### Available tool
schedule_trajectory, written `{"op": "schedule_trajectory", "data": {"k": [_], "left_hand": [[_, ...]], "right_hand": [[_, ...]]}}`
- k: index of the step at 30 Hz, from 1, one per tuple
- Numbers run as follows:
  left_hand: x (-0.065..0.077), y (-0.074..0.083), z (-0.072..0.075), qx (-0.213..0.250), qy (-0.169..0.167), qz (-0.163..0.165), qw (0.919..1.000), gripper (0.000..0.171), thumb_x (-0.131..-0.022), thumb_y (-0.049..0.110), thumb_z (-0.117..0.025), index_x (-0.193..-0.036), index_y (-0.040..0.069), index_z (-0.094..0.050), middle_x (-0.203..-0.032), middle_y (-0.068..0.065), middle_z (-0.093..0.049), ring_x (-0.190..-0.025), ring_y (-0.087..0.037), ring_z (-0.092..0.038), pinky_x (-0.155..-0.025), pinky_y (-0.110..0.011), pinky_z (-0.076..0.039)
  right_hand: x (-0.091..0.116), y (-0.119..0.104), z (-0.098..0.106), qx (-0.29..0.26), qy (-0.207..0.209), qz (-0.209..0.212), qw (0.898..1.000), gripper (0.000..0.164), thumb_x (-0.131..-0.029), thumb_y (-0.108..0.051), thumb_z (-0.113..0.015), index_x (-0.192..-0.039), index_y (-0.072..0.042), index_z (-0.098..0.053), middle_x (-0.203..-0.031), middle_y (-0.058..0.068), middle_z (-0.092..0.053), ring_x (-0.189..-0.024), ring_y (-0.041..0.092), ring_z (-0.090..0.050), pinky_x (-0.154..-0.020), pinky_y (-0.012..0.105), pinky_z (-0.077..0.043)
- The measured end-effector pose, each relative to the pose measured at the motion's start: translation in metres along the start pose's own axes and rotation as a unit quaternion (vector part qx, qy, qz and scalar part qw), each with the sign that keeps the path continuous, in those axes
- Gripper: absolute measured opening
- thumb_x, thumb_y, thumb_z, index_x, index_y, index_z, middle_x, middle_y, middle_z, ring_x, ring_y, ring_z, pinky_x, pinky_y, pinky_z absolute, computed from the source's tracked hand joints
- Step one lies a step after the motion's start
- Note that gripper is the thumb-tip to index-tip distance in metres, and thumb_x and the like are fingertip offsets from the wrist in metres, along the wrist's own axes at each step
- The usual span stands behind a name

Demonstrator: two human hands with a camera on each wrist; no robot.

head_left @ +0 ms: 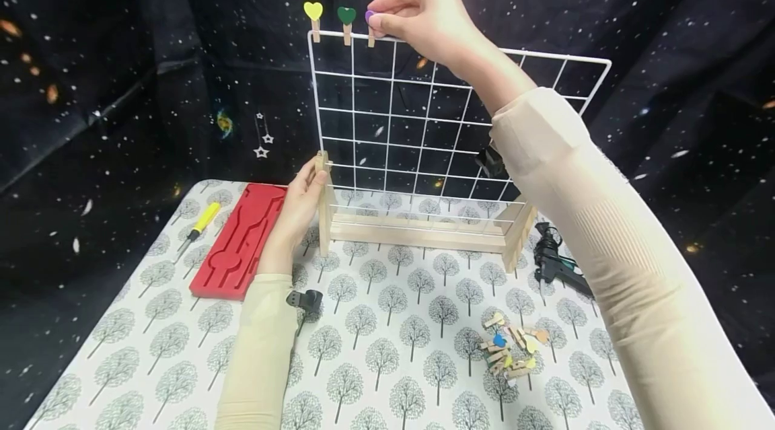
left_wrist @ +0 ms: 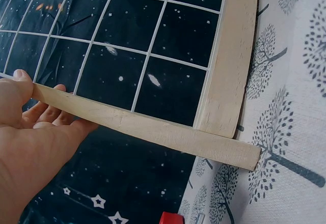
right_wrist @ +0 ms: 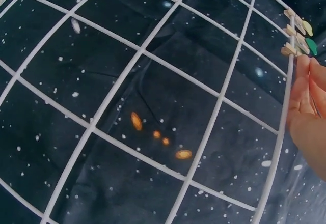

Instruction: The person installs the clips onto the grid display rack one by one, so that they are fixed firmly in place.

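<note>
A white wire grid (head_left: 424, 114) stands upright in a wooden base (head_left: 418, 233). Along its top wire, at the left end, sit a clothespin with a yellow heart (head_left: 313, 11) and one with a green heart (head_left: 346, 15). Just right of these, my right hand (head_left: 432, 19) pinches a clothespin with a purple heart (head_left: 371, 38) at the top wire; its heart is mostly hidden by the fingers. My left hand (head_left: 303, 198) grips the base's left wooden upright (head_left: 323, 181), thumb and fingers on either side of it in the left wrist view.
Several heart clothespins (head_left: 511, 349) lie in a pile at the front right. A red molded tray (head_left: 242, 241) and a yellow-handled screwdriver (head_left: 200, 225) lie on the left. A black glue-gun-like tool (head_left: 557, 262) lies right of the base. Dark starry cloth (head_left: 151, 80) hangs behind.
</note>
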State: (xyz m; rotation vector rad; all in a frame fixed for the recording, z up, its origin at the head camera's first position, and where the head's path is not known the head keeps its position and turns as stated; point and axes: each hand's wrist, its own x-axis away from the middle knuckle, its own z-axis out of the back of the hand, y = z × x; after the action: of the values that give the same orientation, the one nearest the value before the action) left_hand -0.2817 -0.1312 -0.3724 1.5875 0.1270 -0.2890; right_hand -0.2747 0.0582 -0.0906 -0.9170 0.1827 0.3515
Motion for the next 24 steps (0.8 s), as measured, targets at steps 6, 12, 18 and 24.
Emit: {"op": "schedule_trajectory", "data": {"k": [6,12,18,24], "left_hand": [[0.001,0.0,0.001,-0.006,-0.001,-0.003,1.0,0.051,-0.088,0.036,-0.042,-0.135,0.02,-0.03,-0.134,-0.005,-0.038,-0.124,-0.014,-0.031,-0.104,-0.032,-0.024],[0.0,0.0,0.004,0.006,-0.003,-0.006,1.0,0.051,-0.089,0.034,-0.042,-0.136,0.017,-0.029,-0.135,-0.007,-0.037,-0.125,-0.016,-0.031,-0.104,-0.034,-0.023],[-0.001,0.0,0.006,0.009,-0.007,-0.006,0.9999,0.052,-0.089,0.032,-0.042,-0.136,0.016,-0.027,-0.136,-0.009,-0.035,-0.125,-0.018,-0.031,-0.104,-0.035,-0.024],[0.0,0.002,0.009,0.007,-0.008,-0.007,0.9999,0.051,-0.09,0.031,-0.042,-0.136,0.016,-0.028,-0.136,-0.007,-0.036,-0.124,-0.016,-0.032,-0.104,-0.033,-0.024]], "right_hand": [[0.007,0.004,0.001,-0.008,0.022,0.002,1.0,0.032,-0.075,-0.025,-0.068,-0.105,-0.013,-0.064,-0.093,0.001,-0.066,-0.086,0.007,-0.06,-0.08,0.019,-0.044],[0.034,0.02,0.003,-0.048,0.03,0.019,0.998,0.032,-0.074,-0.022,-0.069,-0.105,-0.013,-0.063,-0.096,0.001,-0.065,-0.09,0.009,-0.058,-0.075,0.021,-0.046],[0.093,0.058,-0.005,-0.043,0.002,0.023,0.999,0.035,-0.077,-0.024,-0.065,-0.109,-0.012,-0.06,-0.106,0.002,-0.062,-0.091,0.012,-0.058,-0.083,0.025,-0.046],[0.143,0.146,-0.024,-0.024,-0.047,0.01,0.999,0.035,-0.077,-0.03,-0.063,-0.108,-0.014,-0.059,-0.1,-0.001,-0.061,-0.085,0.012,-0.058,-0.075,0.025,-0.049]]}}
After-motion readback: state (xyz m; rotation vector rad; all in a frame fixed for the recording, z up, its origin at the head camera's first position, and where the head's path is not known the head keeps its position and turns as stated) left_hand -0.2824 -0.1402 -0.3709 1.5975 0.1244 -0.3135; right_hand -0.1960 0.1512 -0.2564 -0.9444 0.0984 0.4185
